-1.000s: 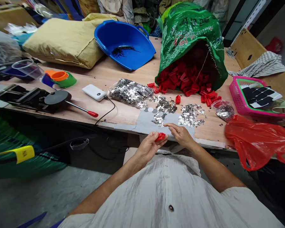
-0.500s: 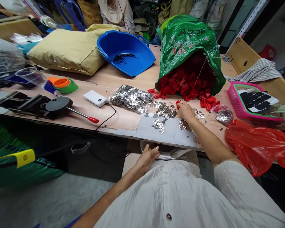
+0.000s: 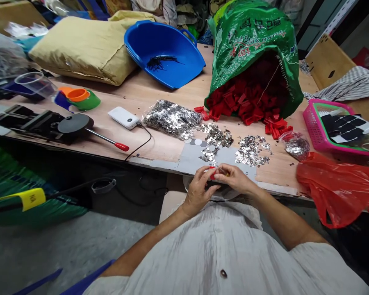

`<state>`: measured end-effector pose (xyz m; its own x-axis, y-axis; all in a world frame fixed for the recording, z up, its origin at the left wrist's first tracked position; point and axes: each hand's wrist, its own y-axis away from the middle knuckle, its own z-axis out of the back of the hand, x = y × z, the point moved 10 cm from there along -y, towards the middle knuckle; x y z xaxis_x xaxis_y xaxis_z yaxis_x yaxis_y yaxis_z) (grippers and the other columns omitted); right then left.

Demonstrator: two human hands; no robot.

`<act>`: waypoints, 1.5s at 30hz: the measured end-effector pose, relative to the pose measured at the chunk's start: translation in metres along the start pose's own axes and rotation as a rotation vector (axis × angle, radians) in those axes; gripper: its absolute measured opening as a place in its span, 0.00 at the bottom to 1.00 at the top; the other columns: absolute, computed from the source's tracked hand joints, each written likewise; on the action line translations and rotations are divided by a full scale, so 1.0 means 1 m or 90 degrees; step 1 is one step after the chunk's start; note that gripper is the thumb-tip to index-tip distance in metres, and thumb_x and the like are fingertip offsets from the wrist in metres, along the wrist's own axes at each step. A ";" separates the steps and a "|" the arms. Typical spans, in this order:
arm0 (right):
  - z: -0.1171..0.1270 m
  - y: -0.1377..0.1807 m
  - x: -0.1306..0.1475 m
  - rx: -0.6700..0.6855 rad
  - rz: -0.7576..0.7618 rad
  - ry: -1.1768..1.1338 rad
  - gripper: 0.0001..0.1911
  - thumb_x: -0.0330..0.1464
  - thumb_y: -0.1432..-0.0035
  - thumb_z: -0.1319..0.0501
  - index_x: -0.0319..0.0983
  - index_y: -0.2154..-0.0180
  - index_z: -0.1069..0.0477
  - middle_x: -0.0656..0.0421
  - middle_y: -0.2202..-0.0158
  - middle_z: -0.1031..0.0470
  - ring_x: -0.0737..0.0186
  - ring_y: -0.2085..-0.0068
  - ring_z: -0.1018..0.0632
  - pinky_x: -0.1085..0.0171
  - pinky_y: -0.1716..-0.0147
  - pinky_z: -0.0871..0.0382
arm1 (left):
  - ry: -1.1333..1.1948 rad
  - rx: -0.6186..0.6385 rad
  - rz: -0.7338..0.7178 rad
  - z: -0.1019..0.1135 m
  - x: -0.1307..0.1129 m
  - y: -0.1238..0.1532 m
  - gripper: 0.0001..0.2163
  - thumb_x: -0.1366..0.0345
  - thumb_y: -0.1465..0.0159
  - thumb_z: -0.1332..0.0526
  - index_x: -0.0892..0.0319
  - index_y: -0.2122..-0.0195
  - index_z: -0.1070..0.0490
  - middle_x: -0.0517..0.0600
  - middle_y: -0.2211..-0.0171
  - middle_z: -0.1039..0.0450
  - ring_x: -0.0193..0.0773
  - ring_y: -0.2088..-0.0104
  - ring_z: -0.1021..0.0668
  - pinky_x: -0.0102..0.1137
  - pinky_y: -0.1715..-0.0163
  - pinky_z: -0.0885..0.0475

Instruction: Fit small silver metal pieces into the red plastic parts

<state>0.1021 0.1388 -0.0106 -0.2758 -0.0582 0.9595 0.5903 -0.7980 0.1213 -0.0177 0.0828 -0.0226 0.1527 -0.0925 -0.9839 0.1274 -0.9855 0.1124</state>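
The red piece (image 3: 212, 173) between the left hand (image 3: 198, 191) and the right hand (image 3: 237, 179) looks like smooth plastic. Beyond both hands, the small parts (image 3: 248, 151) seem shiny metal, the green sack (image 3: 258, 30) glossy plastic, the table (image 3: 162, 152) smooth wood.

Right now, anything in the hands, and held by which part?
A red piece, in the fingertips of the left hand, with the right hand also at it; fingers hide which part is gripped.

Lettering on a green sack and a yellow tag.
Across the upper green plastic sack (image 3: 253, 36) run creased Latin capitals, roughly "UAN XING FE" (the letters at either end are unclear), with Chinese characters above and below, too distorted to read surely. At lower left, the yellow tag (image 3: 33, 199) seems to say "N/A"; dark lettering on the green bag (image 3: 9, 169) there is illegible.
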 end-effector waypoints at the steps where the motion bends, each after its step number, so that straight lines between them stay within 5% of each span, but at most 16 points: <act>1: -0.008 0.004 -0.002 0.001 -0.004 -0.009 0.17 0.46 0.42 0.39 0.38 0.68 0.31 0.64 0.73 0.32 0.68 0.71 0.32 0.69 0.71 0.38 | -0.014 0.005 -0.010 -0.001 -0.001 -0.001 0.22 0.76 0.52 0.28 0.51 0.56 0.23 0.52 0.47 0.30 0.43 0.46 0.29 0.27 0.49 0.32; 6: -0.016 0.007 -0.009 0.069 -0.035 -0.034 0.19 0.48 0.39 0.43 0.40 0.57 0.32 0.64 0.73 0.29 0.70 0.76 0.36 0.69 0.76 0.41 | -0.020 -0.017 -0.016 0.007 0.004 0.001 0.15 0.73 0.50 0.28 0.55 0.61 0.22 0.52 0.56 0.24 0.42 0.52 0.25 0.30 0.47 0.33; 12: 0.034 -0.019 -0.002 -0.129 0.021 0.352 0.06 0.34 0.38 0.41 0.41 0.60 0.28 0.59 0.65 0.24 0.64 0.67 0.27 0.65 0.65 0.37 | 0.196 -0.020 0.083 0.013 0.021 0.002 0.14 0.68 0.48 0.29 0.59 0.62 0.28 0.51 0.59 0.23 0.40 0.59 0.21 0.38 0.55 0.24; 21: 0.013 -0.032 -0.002 -0.138 0.032 0.561 0.06 0.36 0.37 0.42 0.42 0.62 0.29 0.57 0.62 0.23 0.60 0.61 0.24 0.65 0.64 0.37 | 0.386 0.014 0.215 0.006 0.021 0.010 0.27 0.70 0.46 0.29 0.56 0.47 0.37 0.51 0.59 0.23 0.46 0.54 0.20 0.48 0.50 0.27; 26: 0.016 -0.027 -0.002 -0.121 0.050 0.528 0.06 0.35 0.37 0.43 0.42 0.61 0.29 0.57 0.62 0.23 0.60 0.62 0.24 0.65 0.65 0.37 | 0.375 0.016 0.197 0.004 0.020 0.007 0.26 0.69 0.47 0.29 0.57 0.48 0.34 0.52 0.59 0.22 0.43 0.55 0.20 0.42 0.47 0.29; 34: 0.030 0.004 0.018 -0.135 0.065 0.260 0.06 0.37 0.39 0.41 0.41 0.63 0.30 0.62 0.71 0.26 0.67 0.74 0.31 0.67 0.73 0.40 | 0.117 -0.083 0.027 0.021 0.000 0.005 0.20 0.75 0.51 0.28 0.57 0.57 0.29 0.50 0.58 0.21 0.38 0.58 0.20 0.31 0.51 0.29; 38: 0.028 0.016 0.032 -0.152 0.079 0.215 0.08 0.38 0.39 0.41 0.41 0.65 0.28 0.61 0.72 0.26 0.67 0.74 0.31 0.67 0.72 0.39 | 0.122 -0.096 0.053 0.023 0.000 0.007 0.17 0.78 0.52 0.29 0.57 0.61 0.25 0.51 0.57 0.22 0.39 0.54 0.21 0.27 0.50 0.31; 41: 0.025 0.021 0.036 -0.164 0.094 0.195 0.08 0.38 0.38 0.41 0.41 0.65 0.28 0.61 0.72 0.26 0.67 0.73 0.30 0.67 0.72 0.38 | 0.125 -0.058 0.079 0.017 0.002 0.004 0.17 0.77 0.51 0.28 0.58 0.61 0.23 0.50 0.58 0.22 0.38 0.55 0.21 0.26 0.51 0.31; 45: 0.023 0.022 0.039 -0.184 0.127 0.179 0.08 0.38 0.37 0.42 0.41 0.63 0.28 0.60 0.70 0.25 0.66 0.72 0.28 0.66 0.71 0.35 | 0.277 0.071 0.174 -0.008 0.009 0.004 0.25 0.67 0.45 0.30 0.55 0.46 0.29 0.49 0.62 0.23 0.38 0.63 0.20 0.35 0.55 0.27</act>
<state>0.1215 0.1330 0.0356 -0.3968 -0.3561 0.8460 0.4274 -0.8874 -0.1731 -0.0082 0.0787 -0.0298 0.5612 -0.3042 -0.7697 -0.0759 -0.9450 0.3182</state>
